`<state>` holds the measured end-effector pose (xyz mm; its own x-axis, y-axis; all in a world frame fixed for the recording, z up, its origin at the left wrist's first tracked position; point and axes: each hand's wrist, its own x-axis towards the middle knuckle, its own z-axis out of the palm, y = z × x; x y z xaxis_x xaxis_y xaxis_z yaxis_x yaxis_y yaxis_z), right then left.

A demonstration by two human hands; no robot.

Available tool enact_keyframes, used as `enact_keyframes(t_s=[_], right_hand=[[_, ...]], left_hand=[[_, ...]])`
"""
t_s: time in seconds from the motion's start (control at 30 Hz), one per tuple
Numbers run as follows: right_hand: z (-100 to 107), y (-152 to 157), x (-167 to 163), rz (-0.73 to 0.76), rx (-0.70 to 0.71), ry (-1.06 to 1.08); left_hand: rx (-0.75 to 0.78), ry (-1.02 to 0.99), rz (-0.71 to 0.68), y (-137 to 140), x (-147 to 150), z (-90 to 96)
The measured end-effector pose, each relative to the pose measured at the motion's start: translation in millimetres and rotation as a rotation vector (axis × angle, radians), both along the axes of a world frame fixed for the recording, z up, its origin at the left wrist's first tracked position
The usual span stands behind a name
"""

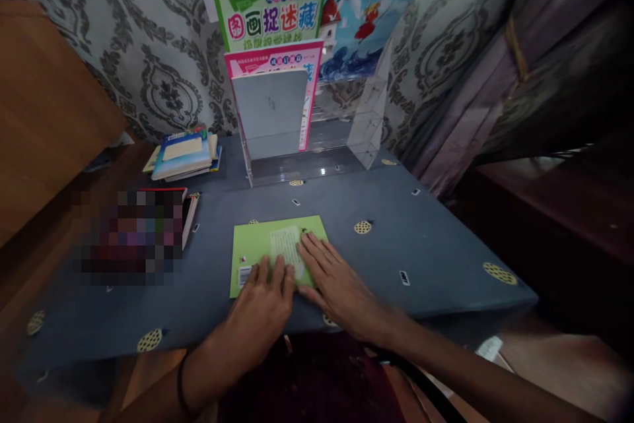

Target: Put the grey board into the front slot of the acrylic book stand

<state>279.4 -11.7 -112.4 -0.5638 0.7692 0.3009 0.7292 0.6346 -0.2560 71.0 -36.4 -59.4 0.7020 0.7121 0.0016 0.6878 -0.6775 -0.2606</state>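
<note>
Near the front edge of the tabletop (pixel 421 245), about mid-width, lies the green booklet (pixel 267 248), flat, back cover up w/ a barcode at its front-left corner. Both my hands are on it. Left hand (pixel 265 307) is palm down, fingers loosely spread and lying flat, fingertips resting on the booklet's front edge right by the barcode; not gripping anything, just pressing. Right hand (pixel 337 284) also flat and open, fingers stretched out across the booklet's right half, tips reaching the white text block in the middle of the cover. No pinch, no curl. Hands sit side by side, nearly touching at the thumbs.

Back edge of the tabletop, center: clear acrylic book stand (pixel 317 159) w/ a grey-white book (pixel 270 113) upright in its front slot, pink book (pixel 297 63) behind it, green book (pixel 270 10) higher up. Back-left corner: small stack of books (pixel 183 154) lying flat. Left edge: another book, mostly blurred, can't tell what it is. Tabletop cloth is blue-grey w/ yellow dotted motifs.
</note>
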Motion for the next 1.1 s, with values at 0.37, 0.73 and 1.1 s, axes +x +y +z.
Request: enact_keyframes(t_s=[0.37, 0.73, 1.1], right_hand=[[19.2, 6.0, 31.4, 0.191, -0.193, 0.085], [40.9, 79.3, 19.4, -0.001, -0.653, 0.935], [25.9, 93.0, -59.2, 0.154, -0.973, 1.319]], left_hand=[[-0.06, 0.127, -0.033, 10.1, 20.7, 24.2], [-0.305, -0.952, 0.329, 57.2, -23.9, 33.6], [-0.591, -2.14, 0.588, 97.1, -36.2, 42.5]])
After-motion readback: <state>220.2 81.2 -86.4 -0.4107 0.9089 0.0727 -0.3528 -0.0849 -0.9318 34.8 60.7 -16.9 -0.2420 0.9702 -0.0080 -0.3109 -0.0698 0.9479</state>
